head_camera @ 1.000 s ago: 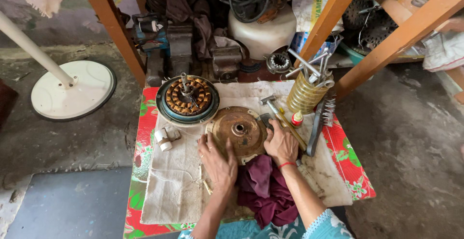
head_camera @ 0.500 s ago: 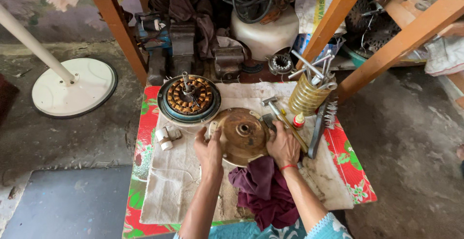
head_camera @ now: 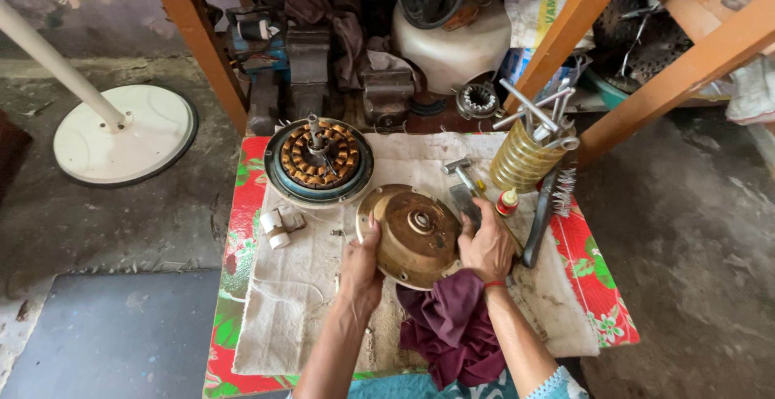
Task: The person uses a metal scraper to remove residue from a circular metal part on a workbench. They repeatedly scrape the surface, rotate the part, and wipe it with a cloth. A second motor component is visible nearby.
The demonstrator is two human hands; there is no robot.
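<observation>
Right, both hands are on the round brass-coloured motor cover (head_camera: 410,236), one per side. Left hand (head_camera: 361,263) grips the cover's left rim, fingers (head_camera: 373,233) curled narrow over the edge, thumb hidden behind it. Right hand (head_camera: 487,244) clamps the right rim, fingers (head_camera: 468,225) wrapped onto the inner face. The cover sits directly between the two sets of fingers, tilted up off the cloth with its dished inner face and centre bearing hub toward the camera. It is a disc, so it has no real long axis; the hub axis points up and toward the person. Both hands are equally close, both in contact.

Just below the fingers: a maroon rag (head_camera: 452,326), bunched under the cover's lower edge. Under everything lies a dirty white cloth (head_camera: 299,310) over a red floral table cover (head_camera: 242,238).

Beyond the left fingers, further away: a stator with copper windings (head_camera: 319,161) in its round housing, well apart from the cover. Left of the fingers: a small white capacitor (head_camera: 274,225). Just past the right fingers: a hammer (head_camera: 462,175), a small red-capped bottle (head_camera: 507,202), and a yellow coil holder full of tools (head_camera: 525,153). Black pliers (head_camera: 542,221) lie further right.
</observation>
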